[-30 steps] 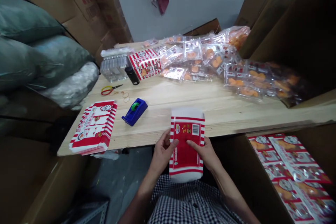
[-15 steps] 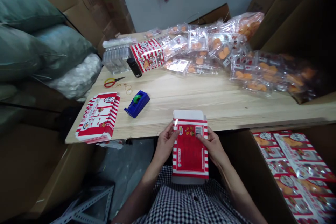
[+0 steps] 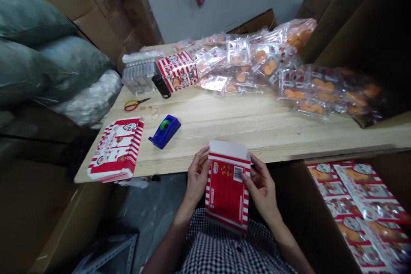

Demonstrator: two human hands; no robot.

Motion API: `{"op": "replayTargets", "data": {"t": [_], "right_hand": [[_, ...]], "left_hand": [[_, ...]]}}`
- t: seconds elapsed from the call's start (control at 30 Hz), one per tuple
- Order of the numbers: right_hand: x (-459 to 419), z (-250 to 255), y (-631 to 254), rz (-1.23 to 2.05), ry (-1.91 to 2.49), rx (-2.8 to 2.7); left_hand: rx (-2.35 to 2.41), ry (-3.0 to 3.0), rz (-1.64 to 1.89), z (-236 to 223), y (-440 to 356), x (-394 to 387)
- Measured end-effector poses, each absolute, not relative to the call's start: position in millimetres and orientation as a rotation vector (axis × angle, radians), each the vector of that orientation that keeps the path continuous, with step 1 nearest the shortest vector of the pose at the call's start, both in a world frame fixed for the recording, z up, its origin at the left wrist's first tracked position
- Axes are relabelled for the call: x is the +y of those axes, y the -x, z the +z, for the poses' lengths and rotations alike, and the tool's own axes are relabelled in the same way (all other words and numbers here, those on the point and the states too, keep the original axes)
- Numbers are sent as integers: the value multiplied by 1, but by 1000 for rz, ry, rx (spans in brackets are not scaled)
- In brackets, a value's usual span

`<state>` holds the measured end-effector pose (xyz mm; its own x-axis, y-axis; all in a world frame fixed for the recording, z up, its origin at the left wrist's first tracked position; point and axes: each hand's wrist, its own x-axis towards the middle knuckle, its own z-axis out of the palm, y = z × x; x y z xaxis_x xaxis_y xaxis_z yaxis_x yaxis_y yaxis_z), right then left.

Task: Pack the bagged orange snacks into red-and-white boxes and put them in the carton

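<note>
Between my two hands is a red and white striped cardboard box [image 3: 227, 192], its printed side with the barcode facing me and a white flap standing out at the top. My left hand [image 3: 197, 176] grips its left edge, thumb on the front. On the other side my right hand [image 3: 261, 186] holds the right edge, thumb near the barcode. The box is over my lap at the table's front edge. Left of it on the table [image 3: 205, 115] lie a blue tape dispenser [image 3: 165, 132] with green tape and a stack of flat printed cartons [image 3: 117, 147].
Scissors [image 3: 136, 104], rubber bands [image 3: 154, 112] and a black bottle [image 3: 161, 87] lie further back, near a striped box [image 3: 178, 71] and clear plastic trays [image 3: 139, 78]. Clear bags with orange pieces [image 3: 237, 66] cover the back. Packed boxes [image 3: 359, 197] fill a carton at lower right.
The box has tilted in my hands, and its top flap now shows more plainly. My right thumb has shifted up to beside the barcode. The view has shifted slightly.
</note>
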<state>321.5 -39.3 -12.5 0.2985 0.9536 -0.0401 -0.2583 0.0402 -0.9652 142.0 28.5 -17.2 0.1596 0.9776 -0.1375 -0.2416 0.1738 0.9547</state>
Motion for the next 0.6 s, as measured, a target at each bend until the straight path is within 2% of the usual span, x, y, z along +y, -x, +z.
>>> {"op": "replayTargets", "data": {"t": [0.1,0.23,0.53,0.6], "right_hand": [[-38,-19,-322,1119,1242,-826],[-25,-24,-317,922,1349,-901],[-1,-20,-321,788,1308,-906],[-3,-13,-324,872,1268,-899]], "left_hand": [[990,-961,1118,-17,-144,29],[990,-993,1133,-10,-153,31],[949,-969,1110,0,-165,35],[927,-973,1115,2,-162,35]]}}
